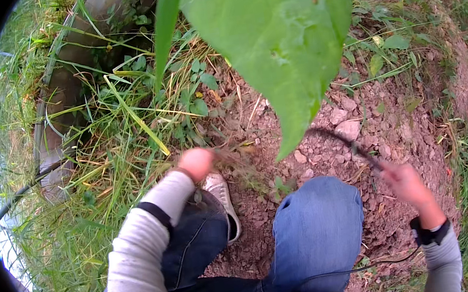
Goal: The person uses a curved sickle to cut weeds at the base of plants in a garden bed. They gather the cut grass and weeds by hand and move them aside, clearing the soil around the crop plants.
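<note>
My right hand [403, 181] grips a thin, dark, curved tool [361, 151] that looks like a sickle. The tool reaches up and left over the stony soil, and its far end passes close to a leaf tip. Left of it, my left hand [197, 163] is closed and blurred by motion above my shoe. A smeared tuft of weeds [243, 167] trails from its fingers towards the ground; its detail is lost in the blur. Beneath both hands lies reddish, crumbly soil [255, 240].
A large green leaf [277, 38] hangs close to the camera and hides the upper middle. Tall grass [125, 129] grows at left beside a curved grey rim [51, 90]. A dark hose or cable [15, 202] crosses the left edge. Stones [347, 129] lie at right. A thin cord [365, 267] runs to my right wrist.
</note>
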A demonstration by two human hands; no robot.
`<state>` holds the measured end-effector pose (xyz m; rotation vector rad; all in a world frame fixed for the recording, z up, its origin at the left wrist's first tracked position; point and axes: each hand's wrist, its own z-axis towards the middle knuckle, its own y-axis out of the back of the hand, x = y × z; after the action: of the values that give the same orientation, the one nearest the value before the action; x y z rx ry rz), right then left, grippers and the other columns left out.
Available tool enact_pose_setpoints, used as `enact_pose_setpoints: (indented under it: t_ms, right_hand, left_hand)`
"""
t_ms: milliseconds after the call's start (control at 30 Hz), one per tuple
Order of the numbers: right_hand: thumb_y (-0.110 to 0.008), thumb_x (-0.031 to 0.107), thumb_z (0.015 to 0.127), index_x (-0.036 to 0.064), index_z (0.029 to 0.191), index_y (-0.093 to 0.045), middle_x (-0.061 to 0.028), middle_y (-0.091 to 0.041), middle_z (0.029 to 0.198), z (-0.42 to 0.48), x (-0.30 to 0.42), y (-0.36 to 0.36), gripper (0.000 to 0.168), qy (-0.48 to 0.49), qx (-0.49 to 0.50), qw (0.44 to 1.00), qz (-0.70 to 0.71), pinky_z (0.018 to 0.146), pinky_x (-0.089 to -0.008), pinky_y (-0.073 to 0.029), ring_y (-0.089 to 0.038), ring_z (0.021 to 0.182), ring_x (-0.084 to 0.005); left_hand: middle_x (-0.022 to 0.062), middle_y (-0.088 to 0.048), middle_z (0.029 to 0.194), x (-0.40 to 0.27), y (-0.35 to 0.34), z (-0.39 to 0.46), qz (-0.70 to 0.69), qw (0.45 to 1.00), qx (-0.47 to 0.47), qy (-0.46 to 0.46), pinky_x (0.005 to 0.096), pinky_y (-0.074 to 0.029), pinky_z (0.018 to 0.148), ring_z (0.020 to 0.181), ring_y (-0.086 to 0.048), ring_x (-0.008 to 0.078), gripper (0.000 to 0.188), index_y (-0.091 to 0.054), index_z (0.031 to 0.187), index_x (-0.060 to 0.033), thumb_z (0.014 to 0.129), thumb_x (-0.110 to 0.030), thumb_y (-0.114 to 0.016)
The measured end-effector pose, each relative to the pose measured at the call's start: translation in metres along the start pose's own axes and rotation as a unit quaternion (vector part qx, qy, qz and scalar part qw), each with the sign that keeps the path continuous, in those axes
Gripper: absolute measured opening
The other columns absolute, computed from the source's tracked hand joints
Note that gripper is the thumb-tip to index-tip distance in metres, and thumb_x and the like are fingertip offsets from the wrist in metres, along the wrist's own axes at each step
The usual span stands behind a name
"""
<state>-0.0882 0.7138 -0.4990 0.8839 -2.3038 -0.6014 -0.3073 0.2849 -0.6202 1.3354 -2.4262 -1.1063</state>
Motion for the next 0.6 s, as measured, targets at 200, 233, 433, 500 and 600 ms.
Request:
enact_pose_setpoints:
  t_ms: [200, 233, 433, 500, 600]
  right_hand:
    - [-0.056, 0.012, 0.086, 0.004, 0.110, -0.059, -0.0081, -0.047, 0.054, 0.044, 0.016, 0.031, 0.025, 0.155, -0.152, 0.974, 0.068, 0.048, -0.0310, -0.039, -0.042, 0.048, -0.0153]
    - [-0.056, 0.013, 0.087, 0.004, 0.109, -0.059, -0.0072, -0.046, 0.054, 0.060, 0.015, 0.016, 0.025, 0.175, -0.157, 0.966, 0.106, 0.048, -0.0310, -0.039, -0.042, 0.048, -0.0143]
    - [-0.054, 0.018, 0.088, 0.004, 0.103, -0.060, -0.0123, -0.053, 0.062, 0.071, -0.001, -0.030, 0.021, 0.102, -0.103, 0.983, 0.112, 0.056, -0.0326, -0.044, -0.054, 0.057, -0.0210]
    - [-0.053, 0.021, 0.088, 0.005, 0.100, -0.060, -0.0159, -0.055, 0.065, 0.077, -0.021, -0.046, 0.021, 0.163, -0.131, 0.975, 0.074, 0.058, -0.0363, -0.045, -0.057, 0.060, -0.0290]
    - [-0.052, 0.025, 0.088, 0.005, 0.092, -0.058, -0.0189, -0.054, 0.067, 0.072, -0.014, -0.046, 0.021, 0.112, -0.115, 0.985, 0.063, 0.059, -0.0407, -0.044, -0.056, 0.064, -0.0359]
  left_hand:
    - [0.0179, -0.064, 0.099, 0.029, 0.049, 0.029, -0.240, 0.935, -0.096, 0.244, 0.0374, -0.048, 0.081, 0.089, -0.062, 0.0293, 0.060, -0.062, 0.101, -0.0016, 0.069, -0.052, -0.068]
    - [0.0179, -0.061, 0.107, 0.038, 0.014, 0.042, -0.229, 0.941, -0.084, 0.234, 0.0358, -0.046, 0.087, 0.098, -0.060, 0.0287, 0.068, -0.062, 0.106, -0.0023, 0.067, -0.058, -0.067]
    - [0.0147, -0.047, 0.130, -0.094, -0.022, 0.035, -0.029, 0.958, 0.137, 0.252, 0.0387, -0.044, 0.090, 0.116, -0.051, 0.0268, 0.082, -0.041, 0.130, -0.0031, 0.074, -0.061, -0.057]
    - [0.0113, -0.060, 0.114, -0.088, -0.067, 0.049, -0.005, 0.962, 0.083, 0.261, 0.0355, -0.051, 0.075, 0.098, -0.062, 0.0242, 0.044, -0.053, 0.118, -0.0043, 0.086, -0.035, -0.051]
    - [0.0149, -0.067, 0.091, -0.067, -0.089, 0.054, 0.024, 0.970, 0.013, 0.241, 0.0368, -0.052, 0.070, 0.084, -0.066, 0.0285, 0.029, -0.059, 0.102, -0.0035, 0.083, -0.023, -0.050]
